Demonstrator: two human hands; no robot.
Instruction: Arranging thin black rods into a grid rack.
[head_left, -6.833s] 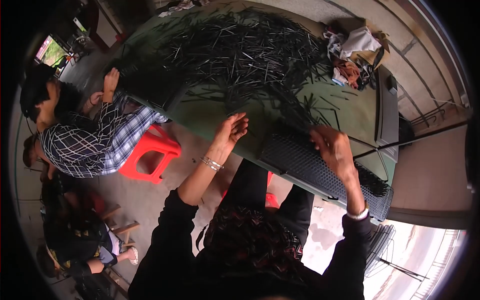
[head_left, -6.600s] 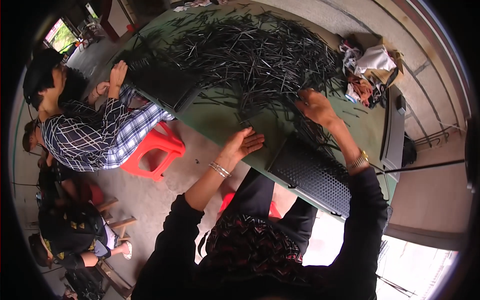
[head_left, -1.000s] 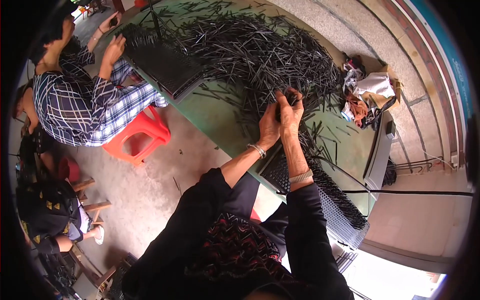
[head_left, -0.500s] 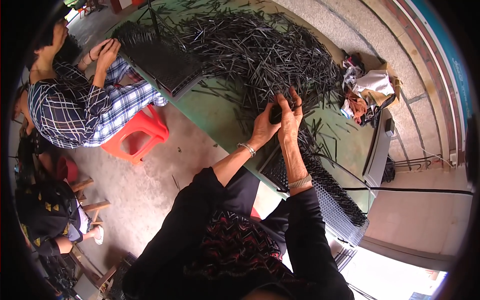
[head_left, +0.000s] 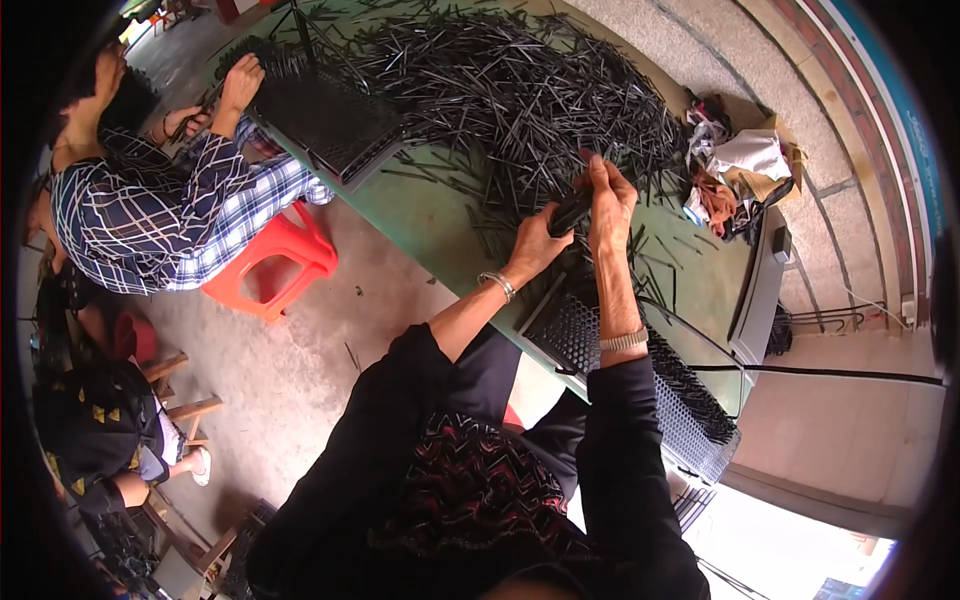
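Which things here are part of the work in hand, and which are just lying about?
In the work:
- left hand gripping a bundle of black sticks
- right hand at the bundle's top
- heap of black sticks
- perforated black tray
- green table

Lying about:
- pile of rags
- red stool
- black cable

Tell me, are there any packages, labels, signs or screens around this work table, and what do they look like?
Brown cardboard box: far right end of the green table, open, stuffed with white and orange cloths.
Signs, labels, screens: none that can be made out.
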